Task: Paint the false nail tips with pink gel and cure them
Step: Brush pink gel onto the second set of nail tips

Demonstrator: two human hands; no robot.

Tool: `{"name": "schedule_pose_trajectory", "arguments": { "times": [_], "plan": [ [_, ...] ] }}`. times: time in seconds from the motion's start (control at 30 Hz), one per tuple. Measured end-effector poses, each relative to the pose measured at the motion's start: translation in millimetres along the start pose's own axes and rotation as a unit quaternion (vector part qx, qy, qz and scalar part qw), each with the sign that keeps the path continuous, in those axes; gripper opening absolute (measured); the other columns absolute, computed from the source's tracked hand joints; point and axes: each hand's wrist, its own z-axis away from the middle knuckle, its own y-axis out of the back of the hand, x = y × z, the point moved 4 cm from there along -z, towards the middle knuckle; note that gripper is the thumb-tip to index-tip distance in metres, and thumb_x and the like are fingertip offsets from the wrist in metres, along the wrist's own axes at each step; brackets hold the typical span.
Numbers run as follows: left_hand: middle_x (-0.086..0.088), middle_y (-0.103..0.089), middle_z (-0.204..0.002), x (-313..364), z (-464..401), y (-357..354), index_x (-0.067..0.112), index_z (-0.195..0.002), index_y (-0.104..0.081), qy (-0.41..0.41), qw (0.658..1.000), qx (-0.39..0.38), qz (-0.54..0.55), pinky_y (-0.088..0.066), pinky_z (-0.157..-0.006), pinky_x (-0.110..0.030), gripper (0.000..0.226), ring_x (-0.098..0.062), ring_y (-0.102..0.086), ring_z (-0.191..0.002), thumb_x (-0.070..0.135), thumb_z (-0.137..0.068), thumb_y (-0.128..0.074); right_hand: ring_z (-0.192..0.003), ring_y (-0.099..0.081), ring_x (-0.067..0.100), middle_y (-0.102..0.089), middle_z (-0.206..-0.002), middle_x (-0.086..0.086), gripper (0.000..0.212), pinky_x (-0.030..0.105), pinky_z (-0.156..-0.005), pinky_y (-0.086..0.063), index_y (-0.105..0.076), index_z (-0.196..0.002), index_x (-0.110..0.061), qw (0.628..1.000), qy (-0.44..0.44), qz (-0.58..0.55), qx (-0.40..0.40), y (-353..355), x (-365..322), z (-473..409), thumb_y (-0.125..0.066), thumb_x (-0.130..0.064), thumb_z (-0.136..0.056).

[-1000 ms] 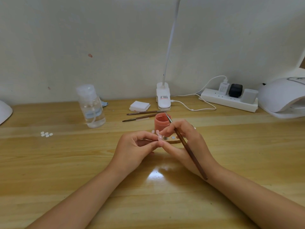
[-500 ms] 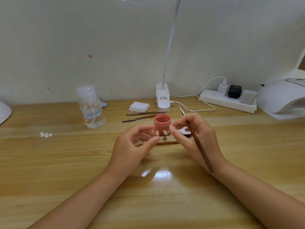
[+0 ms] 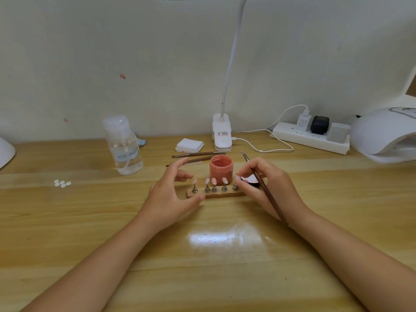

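Five nail tips (image 3: 213, 181) are standing on small metal stands along a wooden strip (image 3: 225, 195) near the middle of the table (image 3: 90, 221), just in front of the open pink gel jar (image 3: 220, 168). All the tips that can be made out are showing a pale pink face, so the painting is looking largely done, though whether every tip is evenly coated is too small to tell; the fifth one, at the right end, is partly hidden by fingers. Curing is looking like the step left: the white lamp (image 3: 382, 134) is sitting well apart at the far right of the table, and the strip is not under it. The strip's long axis is running left to right across the view, parallel to the table's front edge, and the tips are pointing upward, faces tilted toward the person. The left hand (image 3: 171, 194) is hovering with fingers spread and relaxed around the strip's left end, the thumb close to or touching it; holding nothing. The right hand (image 3: 263, 185) is pinching a brush (image 3: 264, 188), its bristle end pointing up and away toward the wall, handle trailing back over the wrist, while its fingertips are reaching the right-end stand.
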Motion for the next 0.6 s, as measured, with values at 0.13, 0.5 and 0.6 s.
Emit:
{"name": "schedule_pose_trajectory", "arguments": {
  "times": [0.13,0.5,0.6],
  "plan": [
    [0.026,-0.056,-0.096,-1.1,-0.3,-0.6,0.046,-0.123,-0.026,0.002,1.000,-0.005,-0.001,-0.031,-0.107,-0.044,0.072,0.013,-0.047,-0.099,0.030,-0.072,-0.075,-0.082,-0.060,0.000,-0.065,-0.081,-0.009,0.015,0.009,-0.071,-0.044,-0.059,-0.083,-0.019,1.000,-0.002,0.006,-0.015,-2.4,1.6,-0.4,-0.073,-0.015,-0.078],
    [0.019,-0.061,-0.092,-7.3,-1.2,-5.0,0.044,-0.120,-0.038,-0.021,1.000,-0.016,0.005,-0.035,-0.088,-0.008,0.060,-0.001,-0.056,-0.104,0.012,-0.079,-0.070,-0.079,-0.057,0.003,-0.060,-0.084,-0.014,0.014,0.017,-0.069,-0.044,-0.056,-0.094,-0.020,0.999,-0.027,0.029,0.000,6.9,5.0,-0.1,-0.061,-0.011,-0.084],
    [0.020,-0.058,-0.093,-5.9,-0.6,-2.3,0.040,-0.123,-0.038,-0.032,0.999,0.004,0.006,-0.034,-0.080,0.000,0.059,0.008,-0.052,-0.097,0.012,-0.081,-0.068,-0.080,-0.047,0.005,-0.053,-0.085,-0.012,0.018,0.019,-0.067,-0.037,-0.056,-0.103,-0.020,0.993,-0.007,0.118,-0.031,7.3,6.0,-0.5,-0.052,-0.016,-0.087]
  ]
}}
